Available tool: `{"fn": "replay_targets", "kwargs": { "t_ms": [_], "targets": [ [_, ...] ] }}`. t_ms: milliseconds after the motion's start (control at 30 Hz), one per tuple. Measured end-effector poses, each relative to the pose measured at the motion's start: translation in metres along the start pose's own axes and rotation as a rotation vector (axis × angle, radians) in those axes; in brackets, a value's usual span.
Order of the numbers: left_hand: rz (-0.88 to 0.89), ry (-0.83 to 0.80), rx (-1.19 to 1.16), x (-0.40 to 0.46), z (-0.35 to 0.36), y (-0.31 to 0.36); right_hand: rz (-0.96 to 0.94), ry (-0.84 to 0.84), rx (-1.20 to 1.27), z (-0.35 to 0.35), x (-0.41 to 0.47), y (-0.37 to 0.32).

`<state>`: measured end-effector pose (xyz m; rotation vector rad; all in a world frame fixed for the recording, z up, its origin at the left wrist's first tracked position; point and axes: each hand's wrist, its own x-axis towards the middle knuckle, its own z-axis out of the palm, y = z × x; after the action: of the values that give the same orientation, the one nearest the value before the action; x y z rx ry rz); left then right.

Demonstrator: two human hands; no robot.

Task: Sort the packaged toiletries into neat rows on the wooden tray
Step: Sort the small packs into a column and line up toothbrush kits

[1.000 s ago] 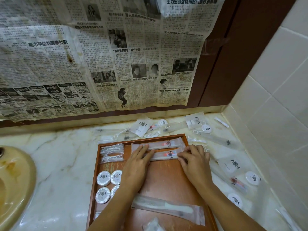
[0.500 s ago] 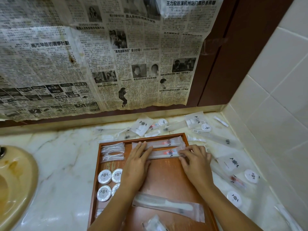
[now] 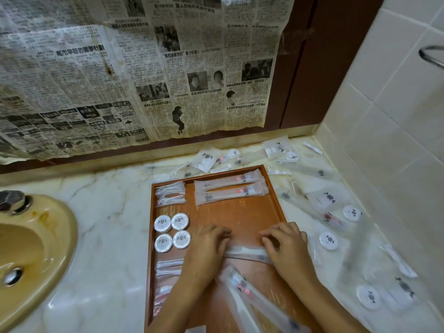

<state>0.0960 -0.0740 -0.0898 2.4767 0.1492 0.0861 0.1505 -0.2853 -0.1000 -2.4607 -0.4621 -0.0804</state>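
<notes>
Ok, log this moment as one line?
phase: sorting | left hand and right hand: gripping comb packet ends | wooden tray: toothbrush packets rowed, four round soaps grouped

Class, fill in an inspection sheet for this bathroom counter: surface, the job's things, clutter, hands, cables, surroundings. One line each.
Surface: marble counter bearing a wooden tray.
Job's things: on the tray, two long sachets in a row at the far end, floss picks far left, four round white packets in a square, more sachets near left, a comb packet under the hands.
Clutter: unsorted packets strewn on the counter beyond and right of the tray; a blurred packet near the front.
Hands: left hand and right hand both on the comb packet, fingers curled.
Cables: nothing seen.
Surroundings: yellow sink left, newspaper on the wall, tiled wall right.
</notes>
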Motion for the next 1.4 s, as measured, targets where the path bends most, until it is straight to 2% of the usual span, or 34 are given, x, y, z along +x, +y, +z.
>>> {"fn": "replay_targets", "kwargs": {
  "t_ms": [100,233,433,567,667,800,900,1033,1167,1233,1400],
  "targets": [
    [-0.012,-0.095,0.010,-0.016,0.000,0.004,0.021,-0.068,0.079,-0.006,-0.029,-0.003],
    [-0.038,-0.107,-0.003,-0.033,0.000,0.004,0.114,-0.159,0.148,-0.015,-0.066,-0.003],
    [-0.181,-0.087,-0.031,-0.051,0.001,0.002,0.226,-0.289,0.061,-0.024,-0.107,-0.014],
    [-0.178,-0.134,0.003,-0.063,0.001,0.001,0.290,-0.356,-0.008,-0.020,-0.119,-0.032],
    [-0.145,-0.158,-0.011,-0.069,-0.001,0.001,0.321,-0.328,-0.090,-0.018,-0.124,-0.044],
    [-0.121,-0.187,-0.142,-0.069,-0.001,0.001,0.414,-0.325,-0.105,-0.022,-0.121,-0.065],
    [-0.147,-0.185,-0.251,-0.073,-0.004,0.003,0.556,-0.309,0.059,-0.020,-0.120,-0.072],
    [-0.295,-0.167,-0.493,-0.084,-0.011,0.011,0.671,-0.204,0.320,-0.024,-0.117,-0.080],
    [-0.345,-0.290,-0.744,-0.094,-0.016,0.029,0.737,-0.077,0.523,-0.022,-0.116,-0.096],
    [-0.301,-0.369,-0.772,-0.098,-0.020,0.033,0.753,-0.047,0.626,-0.018,-0.117,-0.107],
    [-0.314,-0.403,-0.718,-0.090,-0.025,0.023,0.752,-0.010,0.640,-0.004,-0.124,-0.128]
  ]
}}
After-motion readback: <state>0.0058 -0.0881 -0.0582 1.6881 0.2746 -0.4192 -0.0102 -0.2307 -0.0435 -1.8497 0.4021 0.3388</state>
